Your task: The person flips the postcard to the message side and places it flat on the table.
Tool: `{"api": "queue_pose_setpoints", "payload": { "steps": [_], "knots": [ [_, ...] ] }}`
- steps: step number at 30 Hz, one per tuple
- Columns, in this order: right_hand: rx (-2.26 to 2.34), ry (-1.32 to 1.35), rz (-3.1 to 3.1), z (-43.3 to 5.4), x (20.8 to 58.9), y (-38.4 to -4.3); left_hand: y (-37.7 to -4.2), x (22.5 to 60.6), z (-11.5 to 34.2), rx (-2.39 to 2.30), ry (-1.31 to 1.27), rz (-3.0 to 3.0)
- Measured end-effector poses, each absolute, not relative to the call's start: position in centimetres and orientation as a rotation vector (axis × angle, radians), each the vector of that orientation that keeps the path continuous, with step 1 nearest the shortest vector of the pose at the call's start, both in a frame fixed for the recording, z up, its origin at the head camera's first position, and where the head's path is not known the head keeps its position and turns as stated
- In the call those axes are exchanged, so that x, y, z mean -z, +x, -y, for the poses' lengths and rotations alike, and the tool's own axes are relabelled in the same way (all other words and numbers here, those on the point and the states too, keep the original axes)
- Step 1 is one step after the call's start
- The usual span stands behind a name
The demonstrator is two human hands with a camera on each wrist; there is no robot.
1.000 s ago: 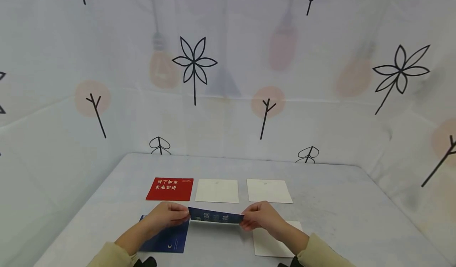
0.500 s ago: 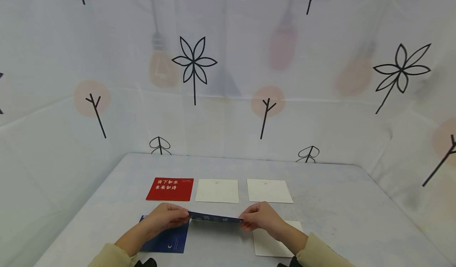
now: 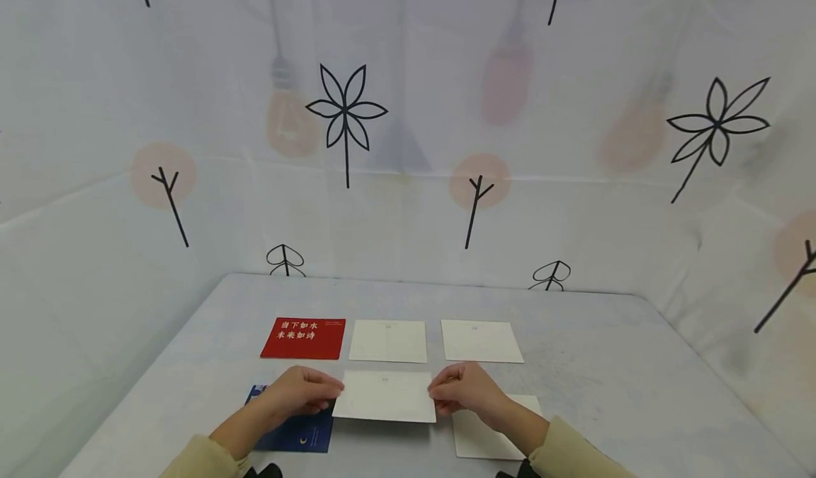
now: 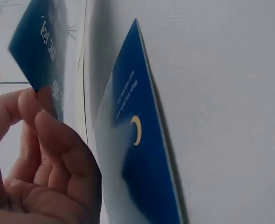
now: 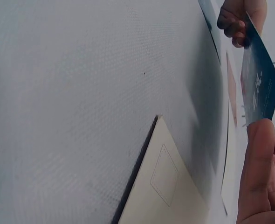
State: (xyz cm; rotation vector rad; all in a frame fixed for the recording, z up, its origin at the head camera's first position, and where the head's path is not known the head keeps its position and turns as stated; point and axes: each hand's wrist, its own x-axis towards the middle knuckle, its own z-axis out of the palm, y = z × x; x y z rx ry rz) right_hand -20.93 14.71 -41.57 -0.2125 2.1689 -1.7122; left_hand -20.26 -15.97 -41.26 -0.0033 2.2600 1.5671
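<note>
A postcard [image 3: 384,397] is pinched at its two short sides, its cream back up in the head view. Its other face, dark blue with white characters, shows in the wrist views. My left hand [image 3: 301,399] pinches the left edge, thumb against fingers, above a blue postcard [image 3: 299,435] with a yellow moon [image 4: 136,130]. My right hand [image 3: 468,393] pinches the right edge. Below that wrist lies a cream postcard [image 3: 484,444], a dotted stamp box [image 5: 164,175] printed on it; the forearm hides part of it. The held postcard is raised over the table, a shadow beneath it.
Behind the hands, a row holds a red postcard [image 3: 304,338] with white characters and two cream-backed postcards, the middle one [image 3: 387,341] and the right one [image 3: 482,341]. All lie flat on the pale table [image 3: 586,379]. A patterned white cloth [image 3: 408,223] hangs behind the table.
The held postcard has turned over between my fingers: its dark blue face showed in the head view before, then only a thin strip, and now the cream back. Both hands stay nearly in place.
</note>
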Motion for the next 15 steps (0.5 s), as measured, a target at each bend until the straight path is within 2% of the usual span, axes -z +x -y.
{"api": "queue_pose_setpoints", "payload": {
  "steps": [15],
  "knots": [
    [1.672,-0.108,-2.236,-13.93,42.16,-20.02,-20.36,41.84,15.16,-1.54,0.011,-2.33]
  ]
}}
